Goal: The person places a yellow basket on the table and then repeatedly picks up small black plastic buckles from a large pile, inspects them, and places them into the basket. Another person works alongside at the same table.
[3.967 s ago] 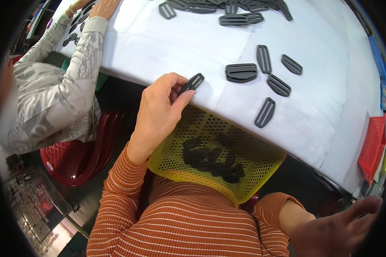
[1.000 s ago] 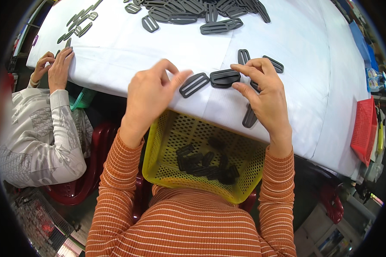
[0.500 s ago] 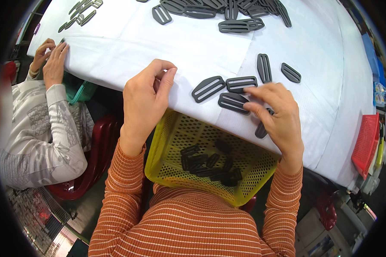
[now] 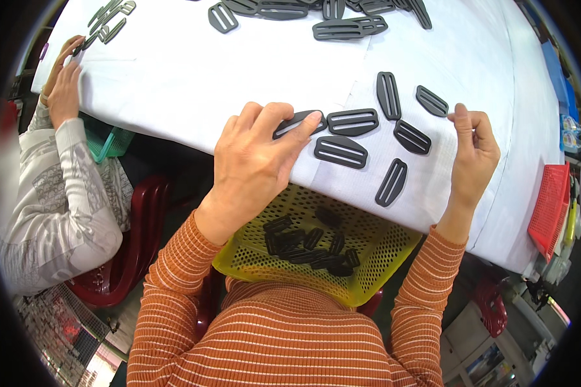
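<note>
While six black slotted buckles (image 4: 340, 151) lay loose on the white table (image 4: 290, 71), my left hand (image 4: 248, 168) had thumb and forefinger on a seventh buckle (image 4: 295, 121); pinched or not, couldn't tell. My right hand (image 4: 474, 145): fingers curled together beside the rightmost, nothing visibly held. Partway, I judged: small heap (image 4: 294, 240) in yellow basket (image 4: 387, 255), larger pile (image 4: 284, 9) left farther out.

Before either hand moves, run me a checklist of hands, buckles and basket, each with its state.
1. Left hand at a black buckle: ok, thumb over it.
2. Right hand clear of the rightmost loose buckle: cannot tell, fingertips by its end.
3. Yellow basket facing up by the white table: ok, dark pieces inside.
4. Far pile spread apart: not ok, pieces overlap.
5. Co-worker's hands away from these buckles: ok, off to the left.
</note>
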Demonstrator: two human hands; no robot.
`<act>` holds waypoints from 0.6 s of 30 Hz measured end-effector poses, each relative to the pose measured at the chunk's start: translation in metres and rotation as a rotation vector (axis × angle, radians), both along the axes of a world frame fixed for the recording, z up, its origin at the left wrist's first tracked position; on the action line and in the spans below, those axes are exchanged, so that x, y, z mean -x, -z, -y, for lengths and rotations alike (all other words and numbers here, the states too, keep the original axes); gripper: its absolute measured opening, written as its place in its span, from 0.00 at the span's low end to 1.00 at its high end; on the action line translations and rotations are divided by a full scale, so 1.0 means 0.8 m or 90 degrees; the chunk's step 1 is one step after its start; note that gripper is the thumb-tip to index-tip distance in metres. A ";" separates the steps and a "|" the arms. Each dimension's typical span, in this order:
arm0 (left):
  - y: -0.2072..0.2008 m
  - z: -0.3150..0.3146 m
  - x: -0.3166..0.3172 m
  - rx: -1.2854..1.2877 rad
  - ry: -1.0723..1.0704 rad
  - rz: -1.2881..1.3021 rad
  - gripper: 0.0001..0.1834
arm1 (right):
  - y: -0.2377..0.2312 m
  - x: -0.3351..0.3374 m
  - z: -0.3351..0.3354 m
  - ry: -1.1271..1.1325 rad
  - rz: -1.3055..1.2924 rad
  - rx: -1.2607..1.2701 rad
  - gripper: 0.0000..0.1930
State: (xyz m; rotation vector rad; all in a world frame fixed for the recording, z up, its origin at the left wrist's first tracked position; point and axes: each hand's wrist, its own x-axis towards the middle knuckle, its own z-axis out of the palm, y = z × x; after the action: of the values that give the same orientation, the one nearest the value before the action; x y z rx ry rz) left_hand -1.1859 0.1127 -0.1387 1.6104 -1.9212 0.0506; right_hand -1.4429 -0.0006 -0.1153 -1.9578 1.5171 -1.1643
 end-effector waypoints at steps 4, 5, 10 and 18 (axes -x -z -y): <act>-0.019 -0.007 0.001 -0.022 0.003 -0.038 0.26 | -0.014 -0.029 -0.026 -0.164 -0.032 0.069 0.06; -0.020 -0.006 -0.002 -0.019 0.017 -0.091 0.28 | -0.013 -0.039 -0.032 -0.227 -0.039 0.086 0.08; -0.020 0.007 -0.023 -0.115 0.038 -0.238 0.42 | -0.003 -0.066 -0.035 -0.384 -0.238 0.130 0.14; -0.015 0.013 -0.030 -0.146 0.057 -0.247 0.42 | 0.007 -0.090 -0.027 -0.462 -0.432 0.182 0.14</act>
State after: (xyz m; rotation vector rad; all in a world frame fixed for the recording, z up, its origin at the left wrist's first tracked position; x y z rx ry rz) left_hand -1.1618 0.1025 -0.1271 1.5388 -1.7352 -0.5004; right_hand -1.3708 0.0214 -0.1212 -2.9291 0.7242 -0.4256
